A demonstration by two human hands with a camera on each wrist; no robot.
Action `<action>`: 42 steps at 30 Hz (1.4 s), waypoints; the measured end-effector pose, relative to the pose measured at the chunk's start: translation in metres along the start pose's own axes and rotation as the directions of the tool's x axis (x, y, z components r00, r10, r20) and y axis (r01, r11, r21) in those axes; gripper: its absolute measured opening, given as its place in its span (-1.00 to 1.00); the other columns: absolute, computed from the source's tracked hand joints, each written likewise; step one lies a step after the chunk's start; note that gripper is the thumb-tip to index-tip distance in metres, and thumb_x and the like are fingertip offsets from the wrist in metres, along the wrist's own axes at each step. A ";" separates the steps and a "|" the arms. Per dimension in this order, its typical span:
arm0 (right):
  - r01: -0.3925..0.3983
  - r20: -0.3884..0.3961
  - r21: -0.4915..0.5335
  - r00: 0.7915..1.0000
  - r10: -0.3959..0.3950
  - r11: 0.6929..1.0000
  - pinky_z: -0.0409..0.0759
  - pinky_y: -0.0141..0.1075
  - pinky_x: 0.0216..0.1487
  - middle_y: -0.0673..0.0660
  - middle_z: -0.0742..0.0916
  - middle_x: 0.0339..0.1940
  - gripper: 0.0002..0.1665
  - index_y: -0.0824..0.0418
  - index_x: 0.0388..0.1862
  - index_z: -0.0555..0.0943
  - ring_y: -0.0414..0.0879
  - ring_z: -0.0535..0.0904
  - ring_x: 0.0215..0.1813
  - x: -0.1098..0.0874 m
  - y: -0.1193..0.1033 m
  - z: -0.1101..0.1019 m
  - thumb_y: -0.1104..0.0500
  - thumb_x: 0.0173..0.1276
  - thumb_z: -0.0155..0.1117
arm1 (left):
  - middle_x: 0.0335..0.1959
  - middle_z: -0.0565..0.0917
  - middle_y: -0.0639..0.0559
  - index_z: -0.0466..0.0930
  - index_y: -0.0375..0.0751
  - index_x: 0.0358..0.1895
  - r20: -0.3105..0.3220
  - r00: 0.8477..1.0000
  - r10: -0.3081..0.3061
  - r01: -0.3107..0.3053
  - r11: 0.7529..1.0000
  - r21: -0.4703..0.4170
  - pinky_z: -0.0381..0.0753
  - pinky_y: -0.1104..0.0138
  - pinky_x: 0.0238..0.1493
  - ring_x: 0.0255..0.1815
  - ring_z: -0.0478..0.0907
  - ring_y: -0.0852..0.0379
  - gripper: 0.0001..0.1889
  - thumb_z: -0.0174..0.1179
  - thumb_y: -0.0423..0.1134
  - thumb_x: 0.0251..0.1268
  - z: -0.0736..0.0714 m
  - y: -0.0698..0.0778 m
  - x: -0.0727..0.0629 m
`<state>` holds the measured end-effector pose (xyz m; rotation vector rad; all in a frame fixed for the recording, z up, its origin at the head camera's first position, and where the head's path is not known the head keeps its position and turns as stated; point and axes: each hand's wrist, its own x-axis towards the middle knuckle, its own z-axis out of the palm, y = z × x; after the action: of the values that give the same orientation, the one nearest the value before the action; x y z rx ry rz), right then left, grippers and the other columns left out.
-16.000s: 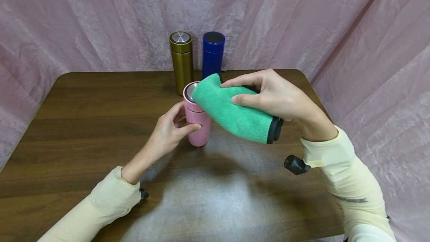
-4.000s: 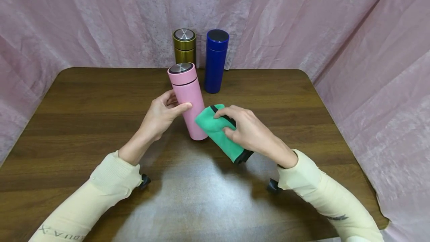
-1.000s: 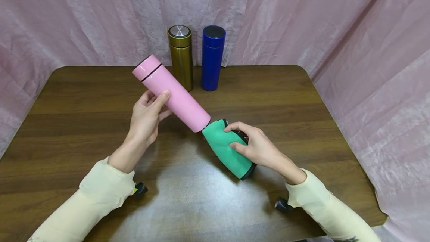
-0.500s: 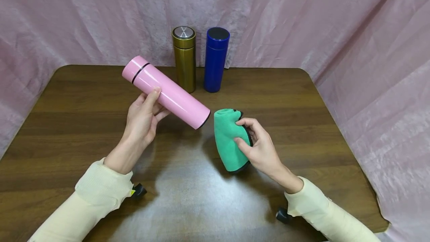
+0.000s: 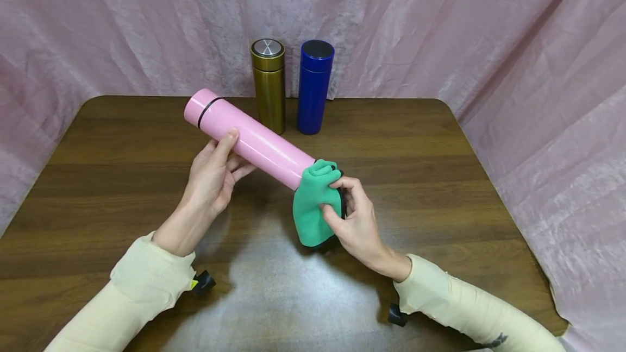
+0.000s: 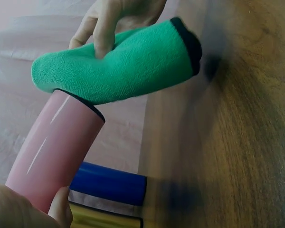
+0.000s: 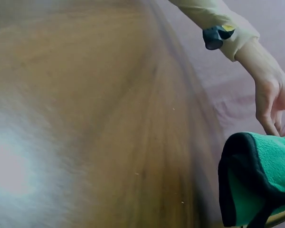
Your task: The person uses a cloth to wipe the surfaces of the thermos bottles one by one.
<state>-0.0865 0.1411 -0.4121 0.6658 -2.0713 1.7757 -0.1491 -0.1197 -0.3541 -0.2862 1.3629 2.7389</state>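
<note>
A pink thermos bottle (image 5: 259, 143) is held tilted above the table by my left hand (image 5: 207, 181), thumb on the near side and fingers underneath. Its lid end points up to the left, its base down to the right. My right hand (image 5: 354, 221) pinches a folded green cloth (image 5: 313, 208) with black edging. In the left wrist view the cloth (image 6: 118, 66) lies against the rim of the bottle's base (image 6: 80, 102). The right wrist view shows the cloth's black-edged end (image 7: 240, 175), with most of the bottle out of frame.
Behind the hands, a gold thermos (image 5: 270, 91) and a blue thermos (image 5: 314, 88) stand upright, a little apart, on the wooden table (image 5: 401, 145). Pink curtains (image 5: 391, 26) hang behind the table and on the right. Each wrist carries a small black camera (image 5: 202, 282).
From upright on the table, the pink thermos has been lifted and tilted. Half a second ago the cloth was apart from its base; my right hand has since moved it left onto the base.
</note>
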 end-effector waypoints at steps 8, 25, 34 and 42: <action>0.018 -0.078 -0.049 0.997 -0.022 0.999 0.63 -0.30 0.00 0.27 0.66 -0.04 -0.60 0.45 0.01 0.46 -0.04 0.60 -0.07 0.011 0.003 -0.001 0.60 0.18 0.18 | 0.00 0.67 -0.01 0.43 -0.17 0.26 0.039 0.999 0.013 -0.012 1.000 -0.013 0.75 0.18 0.04 -0.11 0.74 0.08 -0.60 0.28 -0.17 0.51 0.002 0.001 -0.002; -0.077 -0.108 -0.065 0.992 0.070 0.995 0.61 -0.37 0.06 0.26 0.65 -0.03 -0.56 0.44 0.07 0.48 -0.05 0.61 -0.04 0.028 0.005 -0.004 0.63 0.21 0.21 | -0.01 0.68 -0.03 0.42 -0.22 0.26 0.079 0.996 0.037 -0.034 0.999 -0.033 0.75 0.15 0.03 -0.09 0.74 0.06 -0.61 0.27 -0.20 0.52 0.003 0.008 -0.007; -0.201 -0.054 -0.012 0.978 0.200 0.979 0.61 -0.38 0.08 0.32 0.69 0.03 -0.56 0.45 0.07 0.48 -0.04 0.63 0.05 0.028 0.005 -0.003 0.62 0.20 0.23 | 0.01 0.66 -0.04 0.41 -0.22 0.28 0.096 0.994 0.042 -0.036 0.997 -0.064 0.74 0.15 0.05 -0.06 0.72 0.05 -0.60 0.26 -0.20 0.52 0.006 0.010 -0.010; -0.331 0.033 0.078 0.944 0.330 0.940 0.59 -0.41 -0.02 0.26 0.69 -0.05 -0.59 0.42 0.04 0.47 -0.08 0.60 -0.05 0.018 -0.003 0.006 0.59 0.21 0.22 | 0.00 0.68 -0.05 0.41 -0.21 0.28 0.098 0.994 0.051 -0.039 0.992 -0.118 0.74 0.14 0.07 -0.02 0.70 0.04 -0.60 0.26 -0.20 0.52 0.009 0.012 -0.010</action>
<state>-0.0995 0.1328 -0.4008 0.3704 -2.2385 2.0489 -0.1420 -0.1197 -0.3370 -0.1233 1.2028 2.8321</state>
